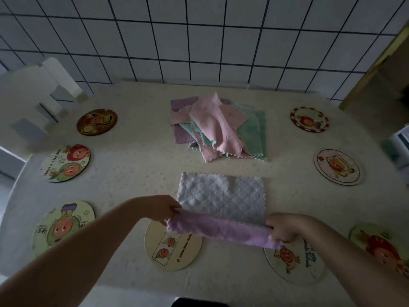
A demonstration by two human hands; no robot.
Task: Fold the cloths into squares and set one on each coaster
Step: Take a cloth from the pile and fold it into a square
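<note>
Left edge of the desk (137,151): three round cartoon coasters ran front to back, a green-rimmed one (63,224) nearest, a white one with two faces (66,163) in the middle, a dark brown one (97,122) farthest. All three were bare. A white chair back (44,89) stood just beyond them against the tiled wall (199,41).

Left hand (162,209) pinched the left near corner of the purple cloth (221,218), fingers curled on the edge. Below it sat a cream coaster with a dashed box print (173,247), partly covered by the lifted cloth edge.

Centre: the purple cloth lay flat on the desk, pale quilted side up, its near edge raised and rolled so the purple face showed. Behind it, well apart, was a loose pile of cloths (218,127) in pink, green and purple.

Right hand (284,227) gripped the right near corner of the same cloth, fingers closed round it. Under that hand was another cream coaster (292,262), partly hidden.

Right edge: a red-figure coaster (378,244) nearest, a pale one (337,167) in the middle, a red-rimmed one (309,119) farthest, all bare.
</note>
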